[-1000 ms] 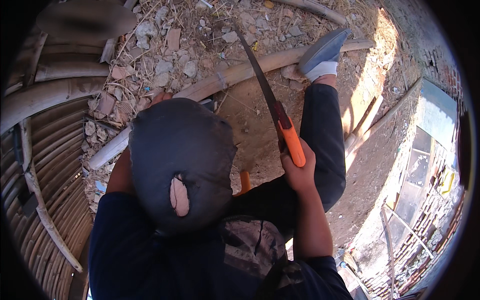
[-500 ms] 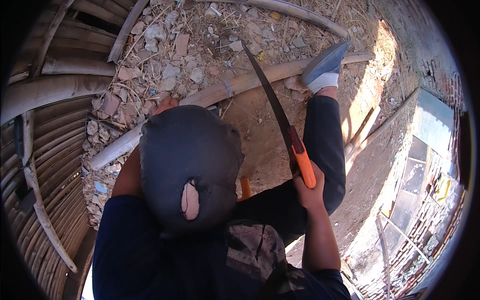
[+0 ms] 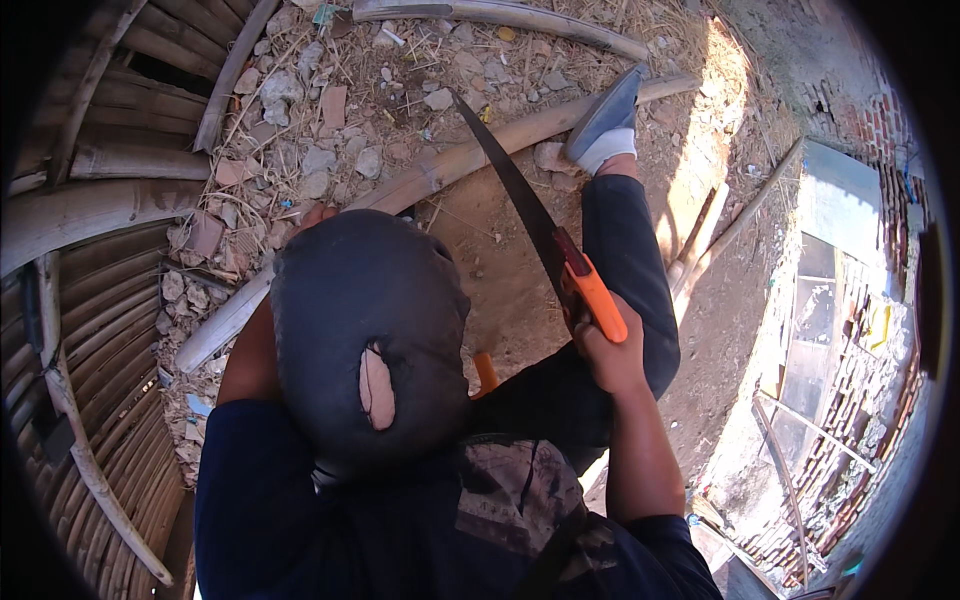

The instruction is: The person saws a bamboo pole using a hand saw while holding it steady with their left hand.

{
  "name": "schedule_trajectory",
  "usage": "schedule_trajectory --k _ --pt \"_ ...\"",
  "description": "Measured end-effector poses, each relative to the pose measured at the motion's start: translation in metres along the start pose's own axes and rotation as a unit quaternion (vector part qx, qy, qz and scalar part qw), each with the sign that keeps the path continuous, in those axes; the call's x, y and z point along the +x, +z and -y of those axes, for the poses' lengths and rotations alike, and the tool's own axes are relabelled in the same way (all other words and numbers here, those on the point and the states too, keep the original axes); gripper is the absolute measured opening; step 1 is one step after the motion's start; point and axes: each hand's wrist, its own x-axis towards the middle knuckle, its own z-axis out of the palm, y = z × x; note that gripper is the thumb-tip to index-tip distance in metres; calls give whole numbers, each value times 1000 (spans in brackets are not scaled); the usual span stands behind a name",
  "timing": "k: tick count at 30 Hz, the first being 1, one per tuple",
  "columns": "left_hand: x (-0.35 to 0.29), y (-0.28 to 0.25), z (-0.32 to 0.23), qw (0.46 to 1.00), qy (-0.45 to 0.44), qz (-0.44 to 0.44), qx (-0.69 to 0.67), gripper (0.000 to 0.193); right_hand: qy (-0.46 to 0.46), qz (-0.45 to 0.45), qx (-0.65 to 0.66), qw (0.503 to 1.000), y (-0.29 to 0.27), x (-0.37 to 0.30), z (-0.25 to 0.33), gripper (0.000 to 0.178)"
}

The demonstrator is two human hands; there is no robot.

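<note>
My right hand [image 3: 612, 350] is closed round the orange handle of a handsaw [image 3: 528, 200]. The long dark blade points away and to the left, crossing a bamboo pole [image 3: 470, 168] in the view; I cannot tell whether they touch. Only part of my left hand [image 3: 318, 215] shows, by the pole's far side, and its fingers are mostly hidden. A big rounded black form [image 3: 370, 310] with a torn slit baring a pale inside covers that arm's front. My right leg stretches forward, its blue shoe [image 3: 605, 125] at the pole's far right part.
Stones and rubble [image 3: 320, 160] with straw cover the ground beyond the pole. Another bamboo pole [image 3: 500, 15] lies farther off. A slatted bamboo wall [image 3: 100, 350] is on the left, a brick wall [image 3: 850, 450] on the right. An orange piece [image 3: 485, 372] juts from behind the black form.
The view has shifted, so most of the surroundings sit farther left. My right hand and the saw have moved slightly away and right relative to the ground. The saw stays in my grip.
</note>
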Motion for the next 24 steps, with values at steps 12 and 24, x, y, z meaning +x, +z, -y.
schedule_trajectory --k 12,24 --pt "27 -56 -3 959 30 -14 281 52 -18 -13 113 993 10 -49 -1 7" --pt "108 -179 41 552 14 -216 805 50 21 -59 167 984 6 -51 -19 6"
